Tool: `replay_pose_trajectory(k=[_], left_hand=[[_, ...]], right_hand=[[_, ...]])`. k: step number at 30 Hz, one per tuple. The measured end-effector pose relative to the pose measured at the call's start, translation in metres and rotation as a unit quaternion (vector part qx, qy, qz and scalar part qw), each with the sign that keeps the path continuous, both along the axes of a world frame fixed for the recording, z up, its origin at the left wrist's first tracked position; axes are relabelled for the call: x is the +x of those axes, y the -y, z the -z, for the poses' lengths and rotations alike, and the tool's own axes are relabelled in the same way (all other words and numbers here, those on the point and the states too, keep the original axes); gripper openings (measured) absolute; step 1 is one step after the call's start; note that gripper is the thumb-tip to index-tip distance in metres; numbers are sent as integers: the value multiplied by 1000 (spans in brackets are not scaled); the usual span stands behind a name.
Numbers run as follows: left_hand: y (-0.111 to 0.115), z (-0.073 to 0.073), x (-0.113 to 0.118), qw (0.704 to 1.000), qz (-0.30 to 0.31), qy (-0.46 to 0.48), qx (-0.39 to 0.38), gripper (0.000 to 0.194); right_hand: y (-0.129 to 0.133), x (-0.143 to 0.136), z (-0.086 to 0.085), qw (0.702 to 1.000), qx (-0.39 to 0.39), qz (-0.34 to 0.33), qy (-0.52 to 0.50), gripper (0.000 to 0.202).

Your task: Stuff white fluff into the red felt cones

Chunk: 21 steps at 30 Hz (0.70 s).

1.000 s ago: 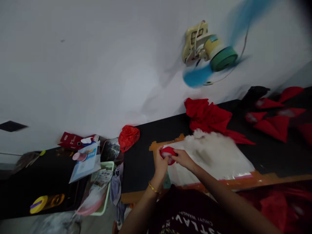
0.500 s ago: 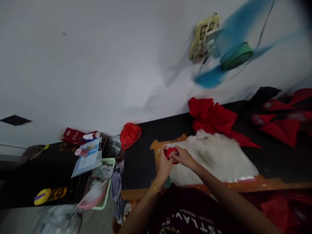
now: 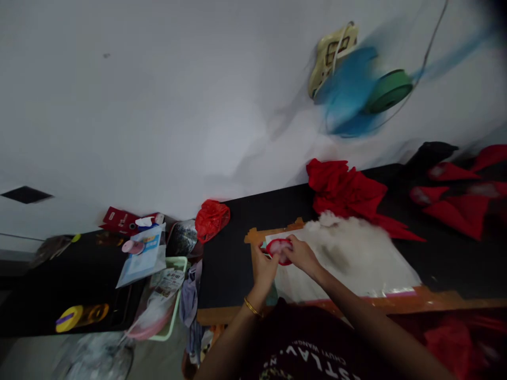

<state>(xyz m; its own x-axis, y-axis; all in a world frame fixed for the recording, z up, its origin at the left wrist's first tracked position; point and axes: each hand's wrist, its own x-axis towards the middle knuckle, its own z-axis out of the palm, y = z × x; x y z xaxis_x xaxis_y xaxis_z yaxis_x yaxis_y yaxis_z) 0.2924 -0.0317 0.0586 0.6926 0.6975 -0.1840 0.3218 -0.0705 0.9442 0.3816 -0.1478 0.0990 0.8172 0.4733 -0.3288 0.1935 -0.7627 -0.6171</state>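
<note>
Between my two hands is a small red cloth piece [image 3: 271, 247] with white stuffing [image 3: 280, 245] showing inside its red rim. My left hand [image 3: 264, 266], with a gold bangle on the wrist, grips the piece's left edge. My right hand [image 3: 300, 255] is closed on its right side, fingertips at the stuffing. Just right of my hands, a fluffy white heap of stuffing [image 3: 352, 240] lies on a white sheet [image 3: 301, 285] taped to the black table [image 3: 224, 264].
A crumpled red cloth [image 3: 344, 190] lies behind the heap, with red cone-shaped pieces [image 3: 461, 214] farther right. A blue fan [image 3: 352, 89] spins on the wall above. To the left are a red plastic bag [image 3: 212, 219], a green basket [image 3: 174, 311] and a yellow-capped bottle [image 3: 81, 317].
The red cloth piece has been turned and spread wider, so more of its white stuffing shows. Both hands stay at nearly the same place.
</note>
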Motion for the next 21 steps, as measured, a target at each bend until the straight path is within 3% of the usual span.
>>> replay_pose_trajectory(k=[3, 6, 12, 15, 21], left_hand=[[7, -8, 1, 999, 23, -40, -27, 54], [6, -16, 2, 996, 65, -69, -3, 54], [9, -21, -4, 982, 144, -85, 84, 78], [13, -21, -6, 978, 180, -65, 87, 80], [4, -27, -4, 979, 160, -66, 109, 78]], right_hand=[[-3, -5, 0, 999, 28, -17, -43, 14], [2, -7, -3, 995, 16, -56, -79, 15], [19, -1, -20, 990, -10, -119, 69, 30], [20, -1, -22, 982, -22, -172, 79, 29], [20, -5, -15, 987, -65, -109, 95, 23]])
